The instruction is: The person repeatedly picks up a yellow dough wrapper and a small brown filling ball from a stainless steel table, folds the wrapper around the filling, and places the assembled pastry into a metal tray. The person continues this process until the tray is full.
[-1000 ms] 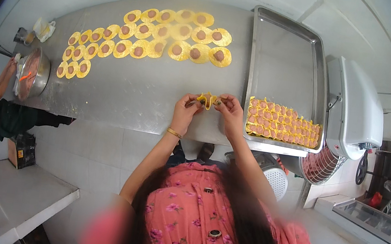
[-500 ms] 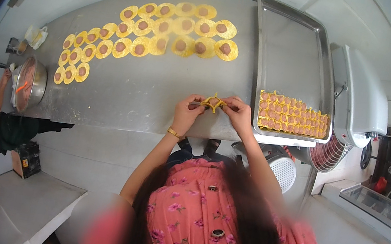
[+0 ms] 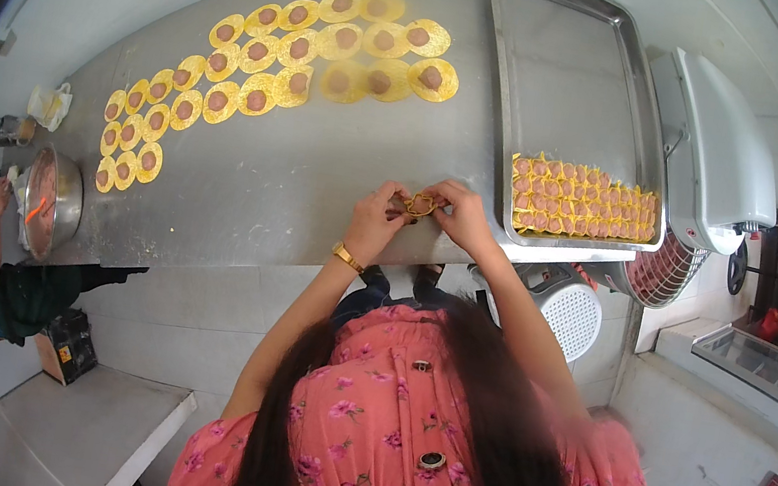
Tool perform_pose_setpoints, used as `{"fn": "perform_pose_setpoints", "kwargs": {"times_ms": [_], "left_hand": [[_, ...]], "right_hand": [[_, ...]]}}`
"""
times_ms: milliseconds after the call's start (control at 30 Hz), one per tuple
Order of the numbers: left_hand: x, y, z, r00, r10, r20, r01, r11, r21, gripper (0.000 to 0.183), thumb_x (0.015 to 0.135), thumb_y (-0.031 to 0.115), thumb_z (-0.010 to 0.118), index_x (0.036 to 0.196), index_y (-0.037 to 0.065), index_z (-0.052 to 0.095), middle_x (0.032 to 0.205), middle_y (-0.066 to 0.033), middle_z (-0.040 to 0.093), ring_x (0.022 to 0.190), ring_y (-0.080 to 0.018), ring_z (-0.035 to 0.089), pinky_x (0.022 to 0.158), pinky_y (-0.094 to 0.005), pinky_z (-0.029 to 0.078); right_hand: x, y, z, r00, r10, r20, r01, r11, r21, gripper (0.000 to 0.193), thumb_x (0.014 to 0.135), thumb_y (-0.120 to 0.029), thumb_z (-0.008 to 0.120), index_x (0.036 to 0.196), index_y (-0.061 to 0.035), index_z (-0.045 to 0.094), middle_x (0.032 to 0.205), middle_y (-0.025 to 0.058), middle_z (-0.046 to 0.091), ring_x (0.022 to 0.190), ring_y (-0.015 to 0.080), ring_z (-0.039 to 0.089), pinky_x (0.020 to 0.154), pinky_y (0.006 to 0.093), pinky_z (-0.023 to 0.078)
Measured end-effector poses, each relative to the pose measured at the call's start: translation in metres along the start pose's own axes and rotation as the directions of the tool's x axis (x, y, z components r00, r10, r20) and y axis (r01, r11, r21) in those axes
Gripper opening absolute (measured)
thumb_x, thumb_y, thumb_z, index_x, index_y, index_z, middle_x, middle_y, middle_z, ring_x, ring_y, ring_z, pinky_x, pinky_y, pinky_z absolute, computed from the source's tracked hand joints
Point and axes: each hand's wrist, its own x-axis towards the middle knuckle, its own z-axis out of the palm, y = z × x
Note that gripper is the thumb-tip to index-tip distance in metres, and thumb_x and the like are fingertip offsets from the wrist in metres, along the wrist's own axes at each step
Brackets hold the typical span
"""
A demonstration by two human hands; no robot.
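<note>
Above the near part of the steel desk [image 3: 268,180], the left hand [image 3: 375,222] and right hand [image 3: 462,216], each pinched nearly closed, hold a filled yellow wrapper [image 3: 422,207] between them, probably best pressed gently and evenly.

From far I see even, rather bright light; the steel table [image 3: 251,157] shines dully, haze blurs some yellow rounds [image 3: 341,82], and lines bend toward the dark rim.
</note>
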Motion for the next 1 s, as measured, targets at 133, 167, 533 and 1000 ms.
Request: {"fn": "perform_pose_setpoints", "kwargs": {"times_ms": [133, 167, 533, 1000], "left_hand": [[0.000, 0.007, 0.002, 0.998, 0.054, 0.020, -0.056, 0.991, 0.122, 0.038, 0.070, 0.004, 0.074, 0.106, 0.005, 0.060, 0.092, -0.0118, 0.066, 0.082, -0.0219, 0.068, 0.071, -0.0306, 0.055], [-0.001, 0.007, 0.003, 0.996, 0.077, 0.034, -0.083, 0.976, 0.203, 0.038, 0.069, 0.005, 0.074, 0.105, 0.005, 0.061, 0.090, -0.0118, 0.067, 0.081, -0.0220, 0.068, 0.071, -0.0311, 0.055], [0.004, 0.002, 0.014, 0.992, 0.046, 0.120, -0.066, 0.983, 0.173, 0.028, 0.068, 0.008, 0.076, 0.092, 0.003, 0.064, 0.074, -0.0119, 0.066, 0.066, -0.0228, 0.064, 0.064, -0.0321, 0.051], [0.010, 0.003, 0.011, 0.981, 0.144, 0.129, -0.159, 0.980, 0.117, 0.029, 0.068, 0.007, 0.077, 0.093, 0.004, 0.063, 0.077, -0.0118, 0.067, 0.073, -0.0216, 0.067, 0.066, -0.0310, 0.052]], "right_hand": [[-0.002, -0.003, -0.003, 0.999, -0.052, -0.003, 0.052, 0.995, -0.082, 0.028, 0.064, 0.007, 0.061, 0.092, -0.0008, 0.063, 0.087, 0.0137, 0.061, 0.083, 0.0335, 0.060, 0.073, 0.0373, 0.050], [-0.004, -0.005, -0.004, 0.998, -0.068, -0.019, 0.066, 0.993, -0.095, 0.028, 0.065, 0.007, 0.061, 0.091, -0.0007, 0.063, 0.087, 0.0139, 0.061, 0.083, 0.0344, 0.060, 0.073, 0.0381, 0.050], [-0.026, -0.010, 0.000, 0.993, -0.025, -0.112, 0.012, 0.993, -0.116, 0.037, 0.064, 0.008, 0.059, 0.100, -0.0016, 0.060, 0.095, 0.0163, 0.058, 0.092, 0.0372, 0.057, 0.078, 0.0418, 0.048], [-0.023, -0.003, -0.001, 0.992, 0.062, -0.110, -0.074, 0.991, -0.112, 0.035, 0.064, 0.010, 0.062, 0.097, -0.0023, 0.061, 0.095, 0.0136, 0.060, 0.086, 0.0330, 0.060, 0.072, 0.0373, 0.050]]}}
